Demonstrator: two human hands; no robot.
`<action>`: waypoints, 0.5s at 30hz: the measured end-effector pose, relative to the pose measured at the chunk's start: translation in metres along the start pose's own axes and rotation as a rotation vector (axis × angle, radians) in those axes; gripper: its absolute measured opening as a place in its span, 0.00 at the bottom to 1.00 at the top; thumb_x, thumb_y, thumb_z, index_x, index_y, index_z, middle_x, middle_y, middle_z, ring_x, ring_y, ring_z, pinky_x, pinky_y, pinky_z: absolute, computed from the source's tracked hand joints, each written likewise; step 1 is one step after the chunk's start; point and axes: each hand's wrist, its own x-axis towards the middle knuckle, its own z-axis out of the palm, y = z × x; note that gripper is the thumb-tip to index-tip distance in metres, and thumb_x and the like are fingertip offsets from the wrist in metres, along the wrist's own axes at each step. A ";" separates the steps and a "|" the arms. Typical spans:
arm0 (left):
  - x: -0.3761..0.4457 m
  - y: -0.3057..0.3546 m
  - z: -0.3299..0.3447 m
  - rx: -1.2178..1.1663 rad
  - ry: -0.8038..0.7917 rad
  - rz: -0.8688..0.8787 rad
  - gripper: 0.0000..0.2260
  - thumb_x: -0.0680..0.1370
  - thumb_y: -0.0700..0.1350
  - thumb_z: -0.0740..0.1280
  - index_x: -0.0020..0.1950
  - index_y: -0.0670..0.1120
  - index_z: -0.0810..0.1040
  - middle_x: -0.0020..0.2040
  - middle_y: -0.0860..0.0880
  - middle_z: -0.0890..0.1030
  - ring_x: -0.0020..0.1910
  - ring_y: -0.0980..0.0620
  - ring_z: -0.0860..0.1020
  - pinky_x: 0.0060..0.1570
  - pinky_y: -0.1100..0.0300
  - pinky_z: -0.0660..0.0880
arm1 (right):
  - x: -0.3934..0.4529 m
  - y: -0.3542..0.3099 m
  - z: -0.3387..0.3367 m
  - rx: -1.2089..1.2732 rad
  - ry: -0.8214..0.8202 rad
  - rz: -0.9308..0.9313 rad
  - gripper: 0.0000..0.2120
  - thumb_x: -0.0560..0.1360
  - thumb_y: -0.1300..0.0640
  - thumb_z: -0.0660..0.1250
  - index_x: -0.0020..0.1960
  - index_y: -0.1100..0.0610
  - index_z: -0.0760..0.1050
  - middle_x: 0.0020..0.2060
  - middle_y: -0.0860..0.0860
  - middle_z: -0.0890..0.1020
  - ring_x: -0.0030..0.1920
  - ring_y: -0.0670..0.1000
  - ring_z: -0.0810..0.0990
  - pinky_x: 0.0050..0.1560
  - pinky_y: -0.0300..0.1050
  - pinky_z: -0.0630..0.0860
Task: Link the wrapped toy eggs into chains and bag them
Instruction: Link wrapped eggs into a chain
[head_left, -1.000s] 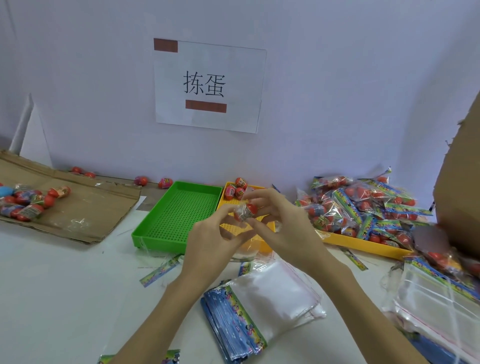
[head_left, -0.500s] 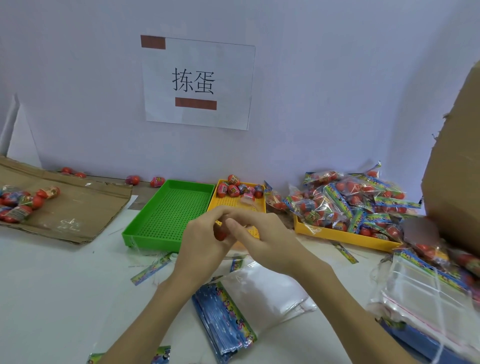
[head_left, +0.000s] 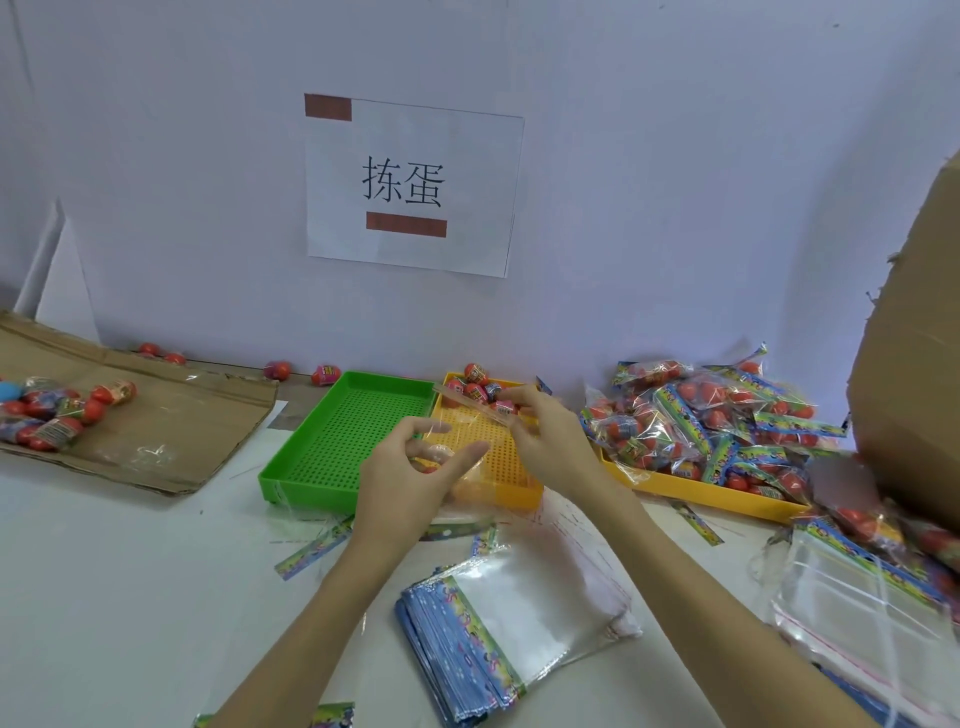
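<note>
Pale wall (head_left: 675, 156) — white table (head_left: 104, 597)

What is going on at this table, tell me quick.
A person is bagging wrapped toy eggs. Both hands hold a clear bag over the small yellow tray: the right hand pinches its top edge, the left hand grips lower down, where something red shows. Loose eggs lie at the tray's far end; the green tray holds none. Filled bags pile on the big yellow tray, and empty bags lie stacked near the person.
</note>
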 end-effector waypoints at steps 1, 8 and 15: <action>0.000 0.001 0.000 0.012 0.001 -0.003 0.27 0.63 0.67 0.77 0.55 0.54 0.81 0.39 0.50 0.85 0.32 0.54 0.82 0.33 0.60 0.77 | 0.011 0.002 0.003 -0.067 -0.036 -0.002 0.20 0.84 0.61 0.60 0.75 0.52 0.71 0.71 0.51 0.74 0.71 0.53 0.73 0.69 0.46 0.74; -0.002 0.006 -0.002 -0.090 -0.070 -0.052 0.21 0.71 0.56 0.79 0.59 0.50 0.79 0.48 0.46 0.84 0.33 0.53 0.85 0.30 0.63 0.78 | 0.048 0.022 0.029 -0.483 -0.310 -0.004 0.16 0.85 0.61 0.59 0.71 0.58 0.75 0.73 0.56 0.72 0.70 0.57 0.71 0.71 0.51 0.70; 0.000 0.002 0.000 -0.142 -0.150 -0.063 0.17 0.73 0.48 0.80 0.59 0.51 0.79 0.46 0.50 0.85 0.38 0.48 0.87 0.33 0.58 0.79 | 0.034 0.018 0.028 -0.171 -0.038 0.020 0.21 0.80 0.66 0.66 0.72 0.58 0.73 0.65 0.55 0.79 0.64 0.54 0.77 0.65 0.46 0.77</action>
